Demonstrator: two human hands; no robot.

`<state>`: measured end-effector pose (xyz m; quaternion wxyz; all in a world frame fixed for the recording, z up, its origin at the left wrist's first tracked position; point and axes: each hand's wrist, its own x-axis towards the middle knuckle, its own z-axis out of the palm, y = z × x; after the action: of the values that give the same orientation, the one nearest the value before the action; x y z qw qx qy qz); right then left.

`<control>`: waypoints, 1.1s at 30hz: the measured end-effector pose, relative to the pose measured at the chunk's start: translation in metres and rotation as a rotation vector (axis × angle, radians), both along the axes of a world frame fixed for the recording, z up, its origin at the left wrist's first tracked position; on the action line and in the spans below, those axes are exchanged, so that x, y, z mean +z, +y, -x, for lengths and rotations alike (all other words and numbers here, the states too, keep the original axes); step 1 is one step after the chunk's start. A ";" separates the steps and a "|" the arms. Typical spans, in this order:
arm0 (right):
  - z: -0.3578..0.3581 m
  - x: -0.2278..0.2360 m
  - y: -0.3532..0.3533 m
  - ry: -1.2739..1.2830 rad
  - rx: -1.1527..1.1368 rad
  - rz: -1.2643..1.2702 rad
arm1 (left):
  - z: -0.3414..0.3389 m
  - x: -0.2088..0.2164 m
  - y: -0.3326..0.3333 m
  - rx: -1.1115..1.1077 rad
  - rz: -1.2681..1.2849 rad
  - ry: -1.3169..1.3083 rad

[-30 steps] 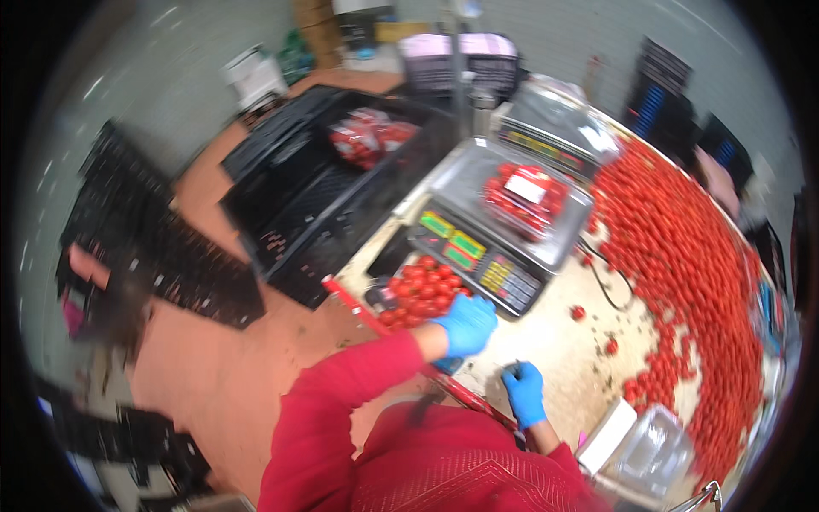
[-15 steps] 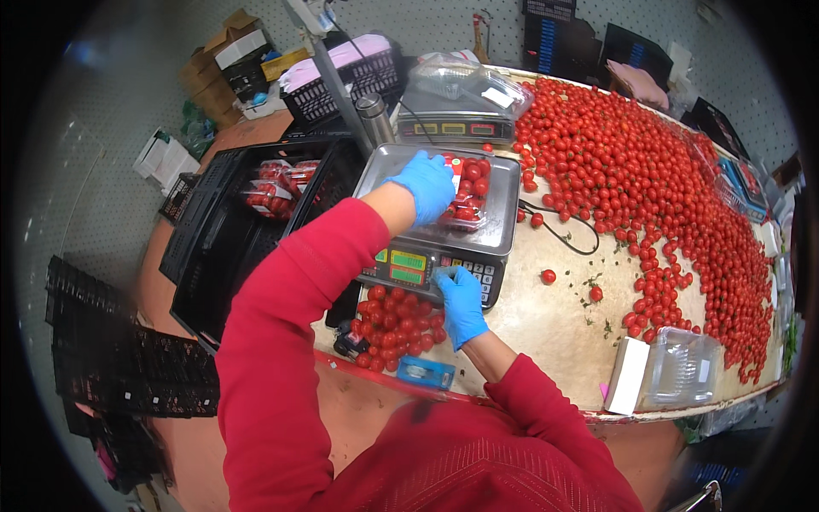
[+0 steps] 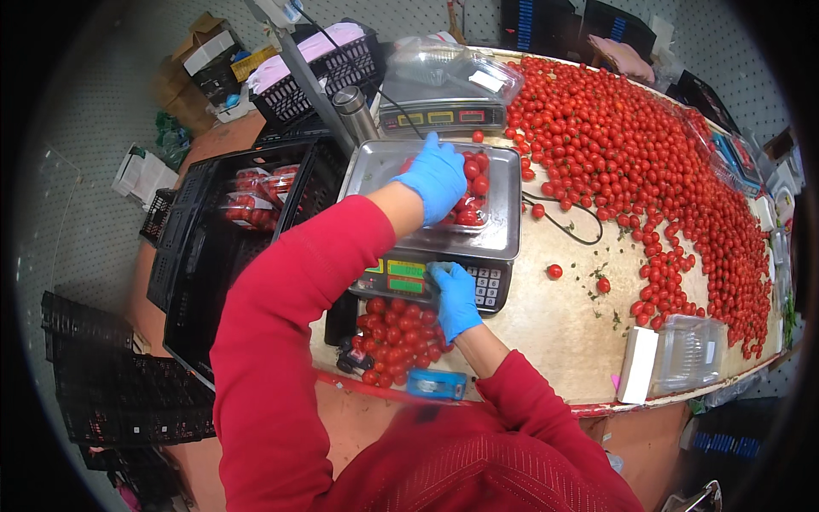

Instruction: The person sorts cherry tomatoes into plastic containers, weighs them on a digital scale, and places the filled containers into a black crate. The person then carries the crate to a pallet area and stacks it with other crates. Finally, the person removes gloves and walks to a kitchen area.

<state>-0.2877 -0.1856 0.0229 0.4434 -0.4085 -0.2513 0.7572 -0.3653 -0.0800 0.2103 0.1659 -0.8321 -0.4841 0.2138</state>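
Observation:
On the steel pan of the scale point(image 3: 503, 243) sits a clear plastic punnet of red tomatoes point(image 3: 474, 192). My left hand point(image 3: 435, 181), in a blue glove, lies over the punnet's left part, fingers laid across its top. It covers the red and white label there. My right hand point(image 3: 456, 299), also blue-gloved, is at the scale's front panel, between the lit green display point(image 3: 405, 277) and the keypad point(image 3: 486, 288). Its fingers are bunched together, and whatever is between the tips is hidden. Loose tomatoes point(image 3: 397, 337) lie below the scale, beside a blue tool point(image 3: 436, 384).
A black crate point(image 3: 192, 299) holding filled punnets point(image 3: 250, 211) stands left. Behind are a steel flask point(image 3: 354, 111) and a second scale point(image 3: 442, 118) bearing plastic containers. Many tomatoes point(image 3: 597, 154) cover the table's right side; a white box point(image 3: 637, 365) and clear containers point(image 3: 687, 350) lie near its edge.
My left hand has slid slightly right over the punnet and now hides its label. My right hand stays at the front panel, shifted a little left relative to the keypad. The view has shifted slightly.

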 end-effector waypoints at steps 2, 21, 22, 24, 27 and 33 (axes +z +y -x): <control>-0.001 0.001 0.001 0.001 0.003 0.011 | 0.008 -0.003 0.004 -0.006 -0.157 -0.162; -0.016 0.027 0.001 -0.122 0.108 -0.118 | 0.081 -0.072 -0.045 -0.080 -0.229 -0.701; -0.017 0.033 0.000 -0.109 0.101 -0.151 | 0.082 -0.069 -0.044 -0.093 -0.243 -0.713; -0.019 0.047 0.002 -0.057 0.090 -0.178 | 0.086 -0.059 -0.037 -0.107 -0.218 -0.724; -0.021 0.066 0.016 0.021 0.091 -0.095 | 0.091 -0.037 -0.020 -0.070 -0.100 -0.766; -0.011 0.076 0.079 0.127 0.082 0.247 | 0.093 -0.002 0.015 0.100 0.186 -0.758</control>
<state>-0.2766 -0.1070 0.0994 0.3736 -0.4004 -0.1442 0.8242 -0.4587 -0.0654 0.2087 -0.1112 -0.8391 -0.5294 -0.0578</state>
